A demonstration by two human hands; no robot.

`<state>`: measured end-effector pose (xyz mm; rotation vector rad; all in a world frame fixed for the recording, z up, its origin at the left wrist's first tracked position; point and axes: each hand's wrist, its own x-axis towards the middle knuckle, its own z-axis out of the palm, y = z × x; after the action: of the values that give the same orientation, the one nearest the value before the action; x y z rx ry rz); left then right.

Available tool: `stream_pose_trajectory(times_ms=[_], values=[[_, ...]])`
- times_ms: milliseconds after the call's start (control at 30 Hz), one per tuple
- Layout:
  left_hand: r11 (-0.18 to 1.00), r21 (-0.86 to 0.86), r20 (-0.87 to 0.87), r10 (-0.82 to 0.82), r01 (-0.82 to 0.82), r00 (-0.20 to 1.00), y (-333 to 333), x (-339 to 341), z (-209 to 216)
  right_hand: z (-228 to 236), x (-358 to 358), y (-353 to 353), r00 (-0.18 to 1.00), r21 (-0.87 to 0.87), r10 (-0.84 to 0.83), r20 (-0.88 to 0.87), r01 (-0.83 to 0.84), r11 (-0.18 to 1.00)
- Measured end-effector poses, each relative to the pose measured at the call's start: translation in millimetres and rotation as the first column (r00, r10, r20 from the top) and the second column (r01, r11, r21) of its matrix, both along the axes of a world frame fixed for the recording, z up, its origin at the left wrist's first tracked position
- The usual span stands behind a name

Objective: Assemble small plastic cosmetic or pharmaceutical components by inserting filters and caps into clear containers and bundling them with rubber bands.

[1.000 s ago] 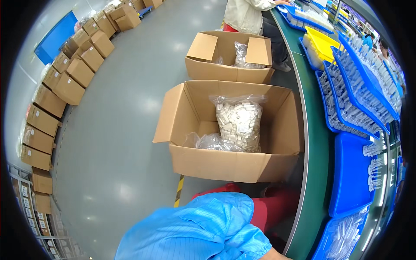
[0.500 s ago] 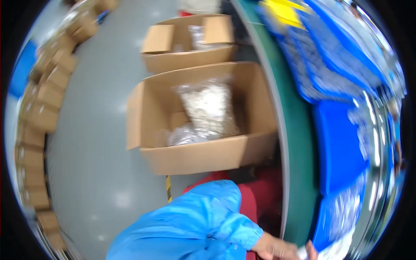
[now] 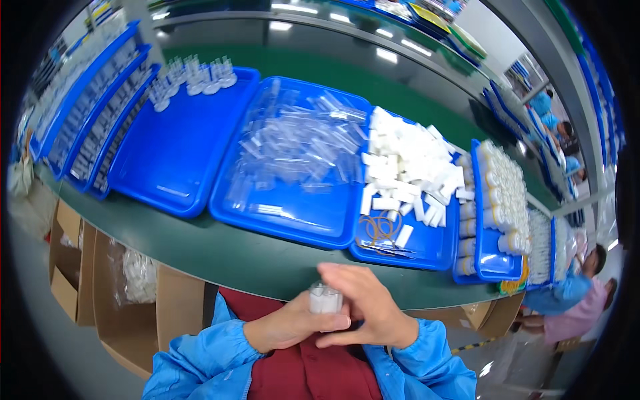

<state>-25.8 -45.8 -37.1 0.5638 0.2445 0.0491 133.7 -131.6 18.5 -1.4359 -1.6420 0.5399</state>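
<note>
And the view swings! Half a second ago it is cartons and floor; now the worktop [image 3: 267,263] fills the frame and both hands are in sight, so the action sits squarely on one small piece at centre.

From the left: an open carton [image 3: 180,300] on the floor, with a bag of white pieces [image 3: 139,273] inside. Above it, steeply tilted blue trays [image 3: 45,148] packed with clear parts. Next, a blue tray [image 3: 173,147], clear stemmed pieces [image 3: 193,77] bunched along its far end. Then another blue tray [image 3: 287,227] with loose clear tubes [image 3: 300,143] piled up.

Centre stage, at the worktop's near edge, the left hand [image 3: 287,327] has closed around a small clear cylinder [image 3: 326,300], thumb pressed across its front. It stands near upright, white showing within. And in from the right comes the right hand [image 3: 380,313], fingers and thumb spread in a wide curve beside it; whether the fingertips touch the rim, I cannot tell.

Further right, a blue tray [image 3: 433,247] heaped with white blocks [image 3: 407,167], tan rubber bands [image 3: 379,228] at its near left. Beyond that, a raised blue tray [image 3: 497,260] carries rows of white cylinders [image 3: 500,187]. Co-workers [image 3: 567,300] sit at the far right.
</note>
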Motion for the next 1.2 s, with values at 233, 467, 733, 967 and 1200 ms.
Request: stream_pose_trajectory(times_ms=[233,467,733,967,1200], values=[[0.79,0.612,-0.263,0.161,0.035,0.951,26.1,35.7,47.4,-24.4,96.4,-23.1,0.725,0.237,-0.502,0.471,0.445,0.864],[0.528,0.838,-0.109,0.409,-0.137,0.906,26.3,54.2,55.4,-70.3,113.6,24.7,0.587,0.177,-0.372,0.719,0.363,0.915],[0.378,0.924,-0.086,0.353,-0.058,0.932,33.8,57.7,58.1,-30.6,110.7,-6.3,0.794,0.194,-0.561,0.234,0.527,0.827],[0.36,0.881,0.043,0.588,-0.308,0.808,38.4,82.7,46.9,2.8,108.6,6.7,0.791,-0.139,-0.483,-0.376,0.467,0.873],[0.473,0.785,0.171,0.456,-0.4,0.873,45.4,101.5,34.6,11.9,79.1,24.1,0.757,-0.2,-0.409,-0.51,0.358,0.912]])
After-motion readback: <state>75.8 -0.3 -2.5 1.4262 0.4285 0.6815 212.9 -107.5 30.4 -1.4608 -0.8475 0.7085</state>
